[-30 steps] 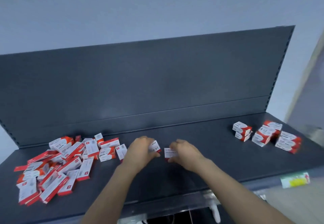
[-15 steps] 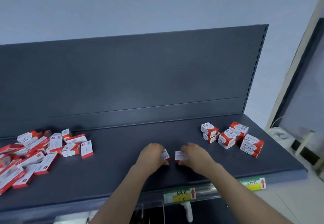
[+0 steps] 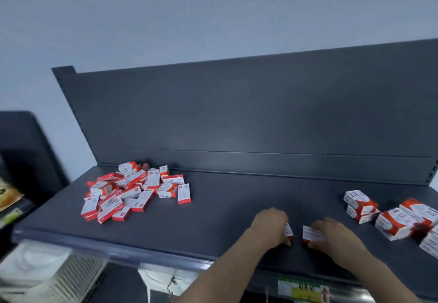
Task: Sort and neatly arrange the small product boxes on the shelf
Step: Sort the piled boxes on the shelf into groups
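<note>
Loose heap (image 3: pixel 132 191): red-and-white product boxes lying at all angles, many overlapping, near the rear left corner of the shelf; we judge this to be the unsorted stock, and it is the larger share of what we can see
Shelf (image 3: pixel 225 210): dark grey surface that carries everything; between the heap and the hands we see only bare surface
Left hand (image 3: pixel 270 225): near the front edge, right of the middle; its fingers curl down over a box and grip it against the surface
Left box (image 3: pixel 288 231): largely hidden under the left hand, only its right end showing, low on the shelf
Right box (image 3: pixel 312 234): just beside the left box with a narrow gap between them, white face turned toward us
Right hand (image 3: pixel 334 236): fingers curled over the top of the right box, thumb beneath, so the box is pinched between them
Price label (image 3: pixel 303 291): green and yellow tag on the front edge strip, below the two hands
Stacked group (image 3: pixel 393 224): boxes squared up in short stacks toward the right edge, apart from the hands; the outermost are blurred and cut off, so we cannot tell their number
Progress: we judge the work early; a few stacks stand on the right, two boxes are in hand between heap and stacks, and most of the heap is yet to be sorted
</note>
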A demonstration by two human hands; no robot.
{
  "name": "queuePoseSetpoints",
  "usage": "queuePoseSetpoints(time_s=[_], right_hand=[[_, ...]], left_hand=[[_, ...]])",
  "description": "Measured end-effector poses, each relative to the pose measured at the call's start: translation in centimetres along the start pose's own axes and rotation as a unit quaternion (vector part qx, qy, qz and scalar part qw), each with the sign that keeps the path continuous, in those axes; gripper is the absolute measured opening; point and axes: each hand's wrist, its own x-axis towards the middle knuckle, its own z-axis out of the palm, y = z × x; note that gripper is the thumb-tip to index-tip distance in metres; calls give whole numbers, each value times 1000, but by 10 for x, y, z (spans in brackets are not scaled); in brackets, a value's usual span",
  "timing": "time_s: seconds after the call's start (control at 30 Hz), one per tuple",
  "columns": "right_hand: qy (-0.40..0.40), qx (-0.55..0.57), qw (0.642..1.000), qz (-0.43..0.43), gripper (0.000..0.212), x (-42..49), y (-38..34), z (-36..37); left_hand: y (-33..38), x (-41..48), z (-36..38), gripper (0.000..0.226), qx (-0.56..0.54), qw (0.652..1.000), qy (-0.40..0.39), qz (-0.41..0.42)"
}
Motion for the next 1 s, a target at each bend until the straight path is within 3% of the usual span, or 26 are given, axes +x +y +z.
queuePoseSetpoints(time_s=[0.27, 0.47, 0.6, 0.8, 1.0], right_hand=[[-3, 7, 1000, -13, 49, -2, 1, 1], [69, 21, 997, -16, 53, 7, -21, -11], [109, 54, 991, -60, 48, 15, -64, -12], [63, 31, 983, -173, 50, 28, -153, 2], [33, 4, 975, -221, 45, 51, -259, 24]], left_hand=[[-3, -18, -5, 38, -38, 998, 35, 31], [-23, -36, -17, 41, -57, 990, 132, 8], [-54, -53, -25, 43, -26, 984, 175, -36], [-129, -89, -29, 46, -11, 974, 198, -113], [-228, -129, -31, 47, -38, 962, 208, -170]])
